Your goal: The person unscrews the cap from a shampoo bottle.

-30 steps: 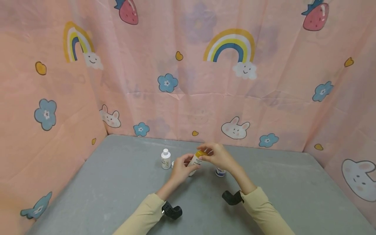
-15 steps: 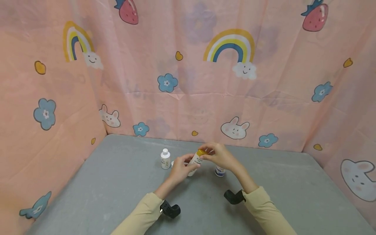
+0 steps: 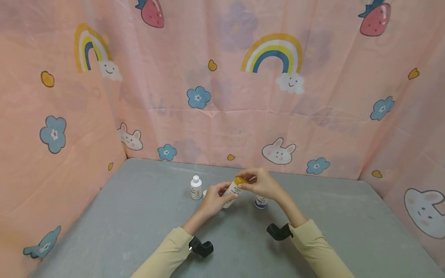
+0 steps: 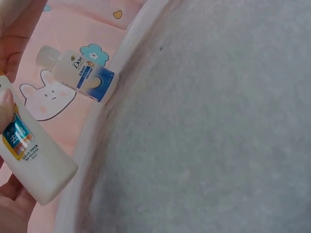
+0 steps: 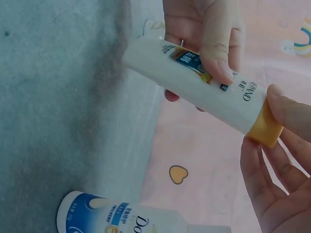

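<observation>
Found white bottle [image 5: 197, 90] over the worktop [image 3: 139, 216], clamped in fingers of the left hand [image 3: 212, 201], long axis aslant, yellow cap [image 5: 265, 128] uppermost, leaning toward the right hand [image 3: 263, 186] (nearer to that end). Saw right fingers pinched on cap, thumb opposite. Noted, against earlier head view, slight rightward shift of cap and right hand.

The head view looks forward and down over the worktop [image 3: 139, 216] from well back. Both wrist views sit much nearer (each tipped sideways, opposite ways), sharing the held white bottle [image 5: 204, 97] and the blue-based Dove bottle [image 4: 83, 75].
</observation>
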`<state>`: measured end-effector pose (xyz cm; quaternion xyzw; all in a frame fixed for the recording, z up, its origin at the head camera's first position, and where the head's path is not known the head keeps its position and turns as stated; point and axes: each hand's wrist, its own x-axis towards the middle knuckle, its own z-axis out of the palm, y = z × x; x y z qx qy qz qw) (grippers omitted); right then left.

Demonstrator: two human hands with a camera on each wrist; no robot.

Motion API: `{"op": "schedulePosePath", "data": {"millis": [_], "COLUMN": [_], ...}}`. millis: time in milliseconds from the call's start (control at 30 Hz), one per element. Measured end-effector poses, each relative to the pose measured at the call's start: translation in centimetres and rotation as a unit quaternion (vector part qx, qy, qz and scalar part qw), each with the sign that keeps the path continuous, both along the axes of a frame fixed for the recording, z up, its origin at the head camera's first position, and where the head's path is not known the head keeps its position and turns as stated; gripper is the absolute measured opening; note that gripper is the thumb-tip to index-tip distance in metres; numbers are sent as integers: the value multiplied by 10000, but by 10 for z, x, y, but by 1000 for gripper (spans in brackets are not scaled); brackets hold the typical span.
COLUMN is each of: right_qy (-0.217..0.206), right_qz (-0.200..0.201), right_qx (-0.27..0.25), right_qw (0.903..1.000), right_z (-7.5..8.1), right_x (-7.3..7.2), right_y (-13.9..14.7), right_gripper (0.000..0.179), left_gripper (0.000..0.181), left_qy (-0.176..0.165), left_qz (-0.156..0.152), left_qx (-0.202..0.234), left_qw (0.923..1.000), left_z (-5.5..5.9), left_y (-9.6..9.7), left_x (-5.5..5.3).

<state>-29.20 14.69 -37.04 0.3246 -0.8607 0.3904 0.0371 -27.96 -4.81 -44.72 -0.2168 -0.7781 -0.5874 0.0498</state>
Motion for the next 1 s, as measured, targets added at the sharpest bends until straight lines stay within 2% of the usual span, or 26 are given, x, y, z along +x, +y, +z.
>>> {"op": "schedulePosePath", "data": {"millis": [167, 300, 333, 533, 600, 700, 867, 1000], "right_qy": [-70, -32, 2, 356, 523, 769, 949, 1034], "right_qz": [-13, -67, -67, 74, 155, 344, 579, 629], "right_qx": [138, 139, 116, -24, -26, -84, -134, 33], "right_qw": [9999, 9999, 9999, 9993, 9985, 9964, 9937, 9926], "right_z": [3, -1, -3, -9, -9, -10, -11, -11], "right_x": [1, 0, -1, -3, -3, -4, -7, -9], "right_y": [1, 1, 1, 2, 3, 5, 9, 12], "right_gripper": [28, 28, 28, 29, 28, 28, 29, 29], "left_gripper": [36, 38, 38, 40, 41, 41, 41, 41], "left_qy": [-129, -259, -289, -374, -424, -536, -553, -565], "left_qz": [-163, -331, -373, -539, -623, -748, -885, -966], "left_qx": [-103, -65, -47, -40, -46, -89, -168, -247], "left_qw": [9997, 9991, 9989, 9978, 9971, 9957, 9944, 9934], "left_z": [-1, -3, 0, 0, -4, -3, 0, 2], "left_y": [-2, -2, -2, -1, -2, -2, -3, -3], "left_x": [0, 0, 3, 2, -2, -3, -5, -5]}}
